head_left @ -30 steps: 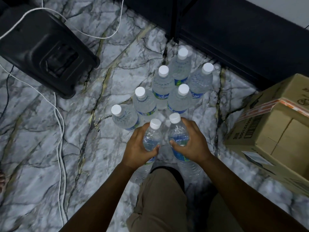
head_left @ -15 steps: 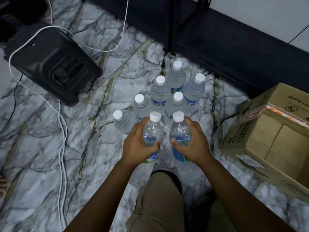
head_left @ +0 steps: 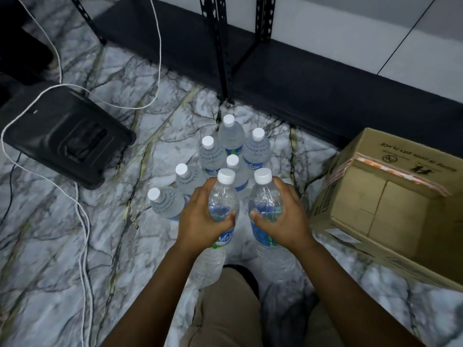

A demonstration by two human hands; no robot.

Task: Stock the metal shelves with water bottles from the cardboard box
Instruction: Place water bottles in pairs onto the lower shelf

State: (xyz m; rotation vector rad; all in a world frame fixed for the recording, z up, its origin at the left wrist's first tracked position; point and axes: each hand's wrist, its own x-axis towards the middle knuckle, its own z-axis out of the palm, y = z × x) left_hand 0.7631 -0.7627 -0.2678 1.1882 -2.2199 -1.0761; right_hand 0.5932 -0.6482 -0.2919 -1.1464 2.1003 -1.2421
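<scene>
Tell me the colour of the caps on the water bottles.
White, on every bottle cap in the head view, the only view given.

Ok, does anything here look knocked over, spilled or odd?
Mostly fine: the six white-capped clear water bottles stand upright on the marble floor, nothing spilled. One oddity: a white cable trails loose across the floor.

Six bottles [head_left: 225, 156] between stool [head_left: 67, 136] and box [head_left: 390, 196]

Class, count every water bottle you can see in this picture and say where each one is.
8. One in the left hand, one in the right hand, and six standing clustered on the marble floor beyond them. None seems hidden.
</scene>
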